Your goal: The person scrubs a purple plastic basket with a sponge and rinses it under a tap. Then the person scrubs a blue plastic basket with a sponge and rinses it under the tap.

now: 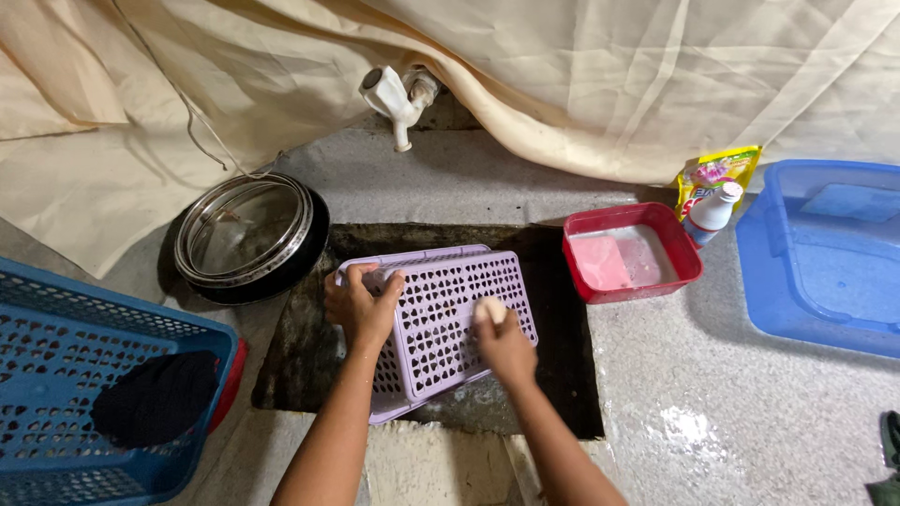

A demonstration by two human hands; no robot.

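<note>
A lilac plastic basket [441,309] with a perforated bottom lies upside down and tilted over a dark sunken sink [562,375]. My left hand [359,307] grips its left rim, fingers curled over the edge. My right hand [504,345] presses a small pale sponge or soap piece [490,308] against the basket's perforated face.
A white tap [396,98] juts from the wall under a cream cloth. A pan with a glass lid [246,234] sits left. A blue crate [84,394] holds a dark cloth. A red tub [630,253] of soapy water, a bottle [712,211], a yellow pouch [717,169] and a blue tub [825,253] stand right.
</note>
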